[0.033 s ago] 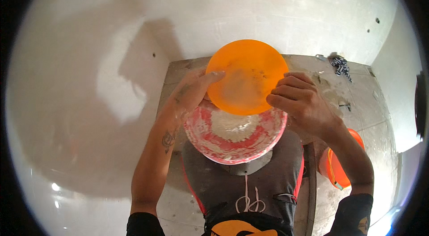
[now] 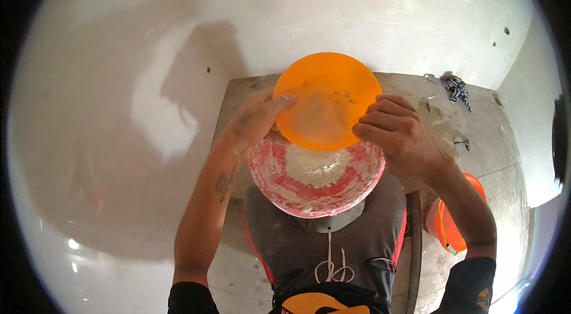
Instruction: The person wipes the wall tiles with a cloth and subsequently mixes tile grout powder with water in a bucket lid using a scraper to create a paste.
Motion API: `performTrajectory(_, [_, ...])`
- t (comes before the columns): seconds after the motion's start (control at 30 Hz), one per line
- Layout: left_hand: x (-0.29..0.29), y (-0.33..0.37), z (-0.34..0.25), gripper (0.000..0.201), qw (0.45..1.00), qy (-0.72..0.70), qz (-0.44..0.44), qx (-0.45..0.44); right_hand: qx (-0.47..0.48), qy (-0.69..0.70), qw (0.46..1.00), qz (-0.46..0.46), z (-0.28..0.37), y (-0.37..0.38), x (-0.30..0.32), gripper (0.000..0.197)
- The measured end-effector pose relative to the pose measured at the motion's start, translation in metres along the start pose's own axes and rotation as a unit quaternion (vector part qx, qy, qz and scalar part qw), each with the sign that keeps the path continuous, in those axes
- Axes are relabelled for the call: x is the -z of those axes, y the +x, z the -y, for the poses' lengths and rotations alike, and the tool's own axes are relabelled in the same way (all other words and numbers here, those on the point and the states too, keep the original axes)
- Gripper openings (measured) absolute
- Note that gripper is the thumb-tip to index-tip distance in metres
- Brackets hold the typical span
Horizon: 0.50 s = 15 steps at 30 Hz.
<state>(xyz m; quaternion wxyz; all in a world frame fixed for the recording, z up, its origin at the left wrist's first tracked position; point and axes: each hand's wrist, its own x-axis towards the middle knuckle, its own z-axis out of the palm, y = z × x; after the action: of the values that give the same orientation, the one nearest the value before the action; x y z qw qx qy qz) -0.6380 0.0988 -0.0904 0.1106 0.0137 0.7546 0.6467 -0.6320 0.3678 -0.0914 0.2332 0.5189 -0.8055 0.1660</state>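
A round orange plastic dish (image 2: 330,100), with a hazy whitish patch and some dark specks on it, is held up between my hands. My left hand (image 2: 259,115) grips its left rim, thumb lying over the face and fingers underneath. On the right rim, the curled fingers of my right hand (image 2: 395,126) close over the edge. Directly below is a red basin (image 2: 369,186), its inner wall smeared with pale residue. Whitish powder or paste (image 2: 318,165) lies inside it. The dish covers the basin's far part, and I cannot tell whether the two touch.
The basin sits by my legs in grey trousers (image 2: 273,231). An orange bucket (image 2: 452,228) stands to the right, beside my right forearm. A striped cloth (image 2: 457,91) lies on the tiled floor (image 2: 488,135) at the far right. Pale walls (image 2: 285,16) rise ahead and leftward.
The view has shifted very slightly. Both hands keep the same hold on the orange dish above the basin.
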Motion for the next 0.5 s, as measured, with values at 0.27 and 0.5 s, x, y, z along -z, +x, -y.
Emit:
performTrajectory(0.27, [0.031,0.002,0.046,0.041,0.994,-0.084,-0.06,0.022,-0.424,0.339,0.828,-0.14,0.008,0.03,-0.054,0.049])
performTrajectory(0.5, [0.019,0.015,0.063,0.042,0.988,-0.117,-0.092,-0.029,-0.345,0.165,0.903,-0.196,0.009,0.034,-0.071,0.032])
